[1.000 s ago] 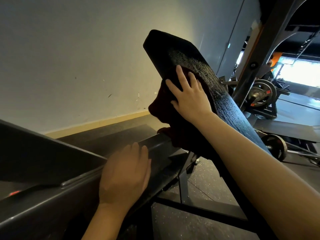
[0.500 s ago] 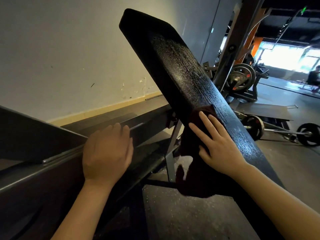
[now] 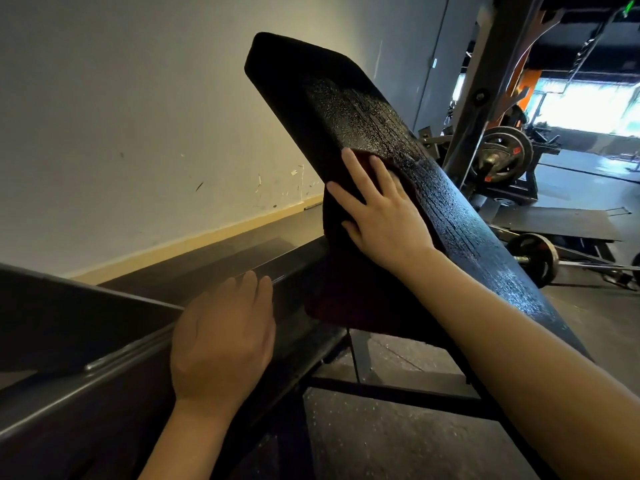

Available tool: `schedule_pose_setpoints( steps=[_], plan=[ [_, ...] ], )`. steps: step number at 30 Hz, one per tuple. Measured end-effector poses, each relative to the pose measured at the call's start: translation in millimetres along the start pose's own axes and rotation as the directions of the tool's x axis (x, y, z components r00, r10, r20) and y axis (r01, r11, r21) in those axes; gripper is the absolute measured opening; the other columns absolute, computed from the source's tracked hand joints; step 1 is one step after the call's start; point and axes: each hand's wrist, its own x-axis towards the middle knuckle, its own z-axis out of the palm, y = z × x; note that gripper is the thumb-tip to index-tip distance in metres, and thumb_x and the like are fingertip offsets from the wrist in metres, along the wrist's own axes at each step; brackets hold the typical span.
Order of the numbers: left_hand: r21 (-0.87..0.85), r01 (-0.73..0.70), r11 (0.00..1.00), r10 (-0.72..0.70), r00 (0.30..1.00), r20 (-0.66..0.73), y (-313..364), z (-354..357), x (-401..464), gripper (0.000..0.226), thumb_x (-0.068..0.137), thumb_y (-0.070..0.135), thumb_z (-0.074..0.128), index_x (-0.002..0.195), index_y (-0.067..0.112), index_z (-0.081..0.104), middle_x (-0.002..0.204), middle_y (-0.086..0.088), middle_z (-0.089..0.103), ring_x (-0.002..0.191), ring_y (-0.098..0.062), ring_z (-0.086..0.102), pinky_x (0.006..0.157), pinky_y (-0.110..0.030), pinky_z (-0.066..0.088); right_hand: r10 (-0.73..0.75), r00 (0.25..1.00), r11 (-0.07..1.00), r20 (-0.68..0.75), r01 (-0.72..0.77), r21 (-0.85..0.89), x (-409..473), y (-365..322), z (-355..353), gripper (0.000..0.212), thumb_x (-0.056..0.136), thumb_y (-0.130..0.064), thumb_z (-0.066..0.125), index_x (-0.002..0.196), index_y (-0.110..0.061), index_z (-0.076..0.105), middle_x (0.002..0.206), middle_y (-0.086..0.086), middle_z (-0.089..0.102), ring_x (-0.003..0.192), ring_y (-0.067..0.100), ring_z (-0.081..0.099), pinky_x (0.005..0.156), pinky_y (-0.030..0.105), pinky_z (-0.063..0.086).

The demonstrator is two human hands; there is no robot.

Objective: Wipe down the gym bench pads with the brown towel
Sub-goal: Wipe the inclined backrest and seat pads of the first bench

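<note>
Fingers (image 3: pixel 349 168) of right hand (image 3: pixel 384 216) straight, splayed flat on dark towel (image 3: pixel 346 271) over cracked, glossy pad (image 3: pixel 363 112).

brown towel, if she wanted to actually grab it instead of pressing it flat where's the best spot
Probably the loose part of the brown towel hanging off the bench pad on its wall side, below the right hand. It drapes free there, so fingers coming from that side could close round it.

Single head-worn wide-angle view, facing forward and down, close over bench pad (image 3: pixel 346 109)
</note>
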Motion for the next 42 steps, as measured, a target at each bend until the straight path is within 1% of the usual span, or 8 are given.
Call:
schedule_pose_setpoints(
  steps=[8, 13, 15, 18, 25, 28, 38, 42],
  plan=[
    [-0.043, 0.038, 0.998, -0.038, 0.999, 0.018, -0.7, -2.3, -0.2, 0.031, 0.101, 0.021, 0.051, 0.124, 0.007, 0.068, 0.119, -0.013, 0.071, 0.105, -0.032, 0.070, 0.093, -0.046, 0.045, -0.008, 1.000, 0.999, -0.012, 0.008, 0.033, -77.5, 7.2, 0.5, 0.064, 0.087, -0.028, 0.062, 0.148, -0.021, 0.044, 0.163, 0.011, 0.019, 0.141, 0.047, 0.029, 0.113, 0.059, 0.033],
    [-0.025, 0.013, 1.000, -0.014, 1.000, -0.004, 1.6, -2.1, 1.7, 0.030, 0.099, 0.020, 0.056, 0.123, 0.008, 0.069, 0.117, -0.012, 0.072, 0.103, -0.032, 0.070, 0.092, -0.045, 0.044, -0.032, 0.999, 0.999, 0.006, 0.032, 0.002, -157.2, 20.8, 0.1, 0.057, 0.093, -0.030, 0.049, 0.149, -0.021, 0.043, 0.162, 0.012, 0.021, 0.142, 0.046, 0.029, 0.114, 0.056, 0.033],
    [-0.016, 0.006, 1.000, -0.006, 1.000, -0.004, 1.3, -0.9, 2.7, 0.030, 0.098, 0.021, 0.056, 0.121, 0.008, 0.070, 0.116, -0.012, 0.072, 0.102, -0.031, 0.070, 0.091, -0.045, 0.043, -0.035, 0.999, 0.999, 0.022, 0.035, -0.010, -168.7, 20.2, -0.6, 0.058, 0.091, -0.029, 0.055, 0.147, -0.020, 0.045, 0.161, 0.014, 0.023, 0.141, 0.047, 0.030, 0.113, 0.057, 0.033],
    [-0.010, 0.011, 1.000, -0.011, 1.000, -0.005, 1.4, -0.6, 2.7, 0.030, 0.099, 0.022, 0.055, 0.121, 0.009, 0.070, 0.116, -0.012, 0.072, 0.102, -0.031, 0.070, 0.092, -0.044, 0.042, -0.032, 0.999, 0.999, 0.019, 0.032, 0.001, -152.3, 17.5, -2.4, 0.066, 0.081, -0.026, 0.068, 0.144, -0.018, 0.050, 0.161, 0.015, 0.023, 0.141, 0.048, 0.030, 0.114, 0.057, 0.031],
    [0.008, -0.011, 1.000, 0.011, 1.000, 0.009, 0.2, -1.9, 0.0, 0.031, 0.097, 0.023, 0.057, 0.122, 0.011, 0.071, 0.118, -0.008, 0.072, 0.103, -0.028, 0.070, 0.094, -0.043, 0.041, -0.053, 0.997, 0.996, -0.053, 0.057, 0.072, -36.9, 7.8, 1.4, 0.066, 0.078, -0.022, 0.075, 0.140, -0.017, 0.054, 0.161, 0.015, 0.024, 0.140, 0.050, 0.030, 0.112, 0.059, 0.033],
    [0.012, -0.006, 1.000, 0.006, 1.000, 0.014, -1.3, -2.1, 1.3, 0.031, 0.097, 0.023, 0.057, 0.123, 0.012, 0.070, 0.119, -0.008, 0.071, 0.105, -0.028, 0.070, 0.095, -0.043, 0.040, -0.044, 0.997, 0.998, -0.064, 0.047, 0.039, -31.4, 5.4, 3.0, 0.065, 0.081, -0.024, 0.072, 0.142, -0.018, 0.051, 0.162, 0.014, 0.022, 0.141, 0.048, 0.029, 0.114, 0.058, 0.032],
    [-0.054, 0.039, 0.998, -0.036, 0.998, 0.050, 0.0, -8.8, 2.9, 0.034, 0.100, 0.022, 0.053, 0.128, 0.010, 0.065, 0.123, -0.010, 0.070, 0.109, -0.030, 0.067, 0.097, -0.044, 0.039, 0.015, 0.999, 0.999, -0.033, -0.017, -0.044, -185.9, 15.6, 5.2, 0.069, 0.088, -0.024, 0.066, 0.151, -0.022, 0.039, 0.162, 0.011, 0.021, 0.141, 0.045, 0.031, 0.114, 0.056, 0.033],
    [-0.034, 0.013, 0.999, -0.012, 1.000, 0.022, -0.2, -8.6, 4.6, 0.034, 0.099, 0.026, 0.055, 0.125, 0.009, 0.068, 0.120, -0.010, 0.071, 0.107, -0.029, 0.068, 0.093, -0.043, 0.040, 0.064, 0.997, 0.995, 0.044, -0.060, -0.081, -245.0, 14.4, 1.3, 0.062, 0.092, -0.028, 0.050, 0.152, -0.024, 0.035, 0.161, 0.011, 0.023, 0.141, 0.045, 0.029, 0.112, 0.057, 0.034]
  ],
)
